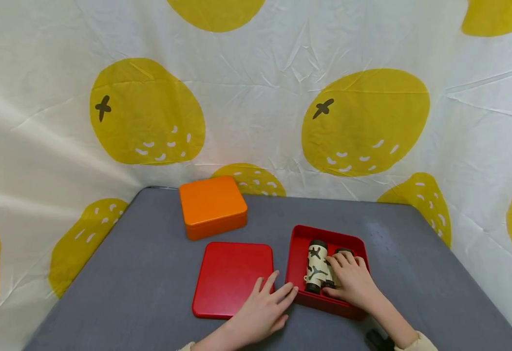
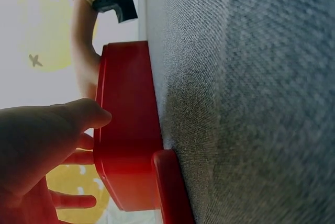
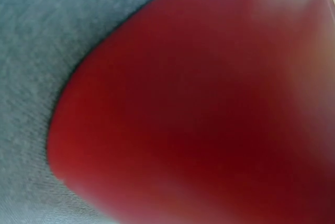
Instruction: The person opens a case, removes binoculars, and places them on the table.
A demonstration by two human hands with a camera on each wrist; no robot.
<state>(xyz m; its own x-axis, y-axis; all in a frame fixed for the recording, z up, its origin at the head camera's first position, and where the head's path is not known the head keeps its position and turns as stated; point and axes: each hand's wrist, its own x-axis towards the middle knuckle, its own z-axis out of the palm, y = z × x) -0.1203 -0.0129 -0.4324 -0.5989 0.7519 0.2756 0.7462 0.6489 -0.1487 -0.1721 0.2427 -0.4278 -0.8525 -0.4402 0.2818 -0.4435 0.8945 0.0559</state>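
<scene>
Camouflage-patterned binoculars (image 1: 315,263) lie inside an open red box (image 1: 297,243) on the right half of the table. My right hand (image 1: 353,280) reaches over the box's right side and grips the right barrel, with fingers across its top and the thumb at the near end. That grip is out of sight in the right wrist view, where the red box wall (image 3: 172,98) fills most of the frame. At the box's near left corner rests my left hand (image 1: 262,307), its fingers spread. In the left wrist view the thumb of my left hand (image 2: 42,145) is against the red box (image 2: 128,103).
A flat red lid (image 1: 234,278) lies just left of the box. Further back stands a closed orange box (image 1: 214,202). The grey table (image 1: 128,278) meets a white curtain (image 1: 256,117) with yellow fruit prints. A black strap (image 1: 378,340) is around my right wrist.
</scene>
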